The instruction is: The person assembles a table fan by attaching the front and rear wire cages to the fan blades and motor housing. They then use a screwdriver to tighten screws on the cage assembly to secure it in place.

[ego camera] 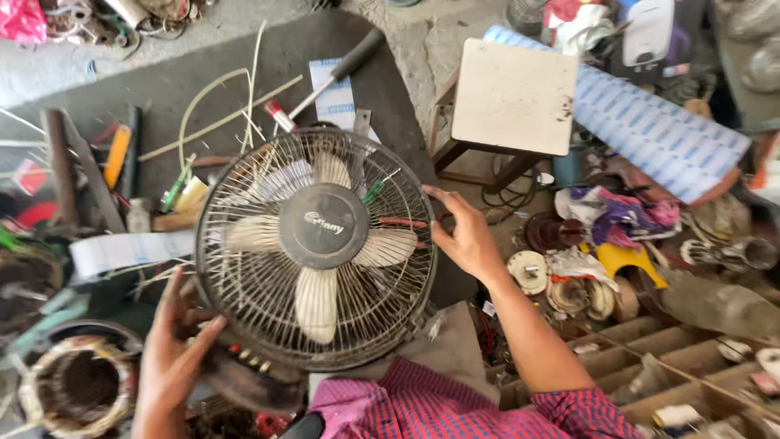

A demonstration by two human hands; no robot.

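Bare forearms, red-and-blue checked shirt

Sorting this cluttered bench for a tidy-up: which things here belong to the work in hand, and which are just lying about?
In hand:
table fan
left hand at its base
right hand on the grille rim

Lying about:
wooden stool
screwdriver
motor stator
blue patterned sheet
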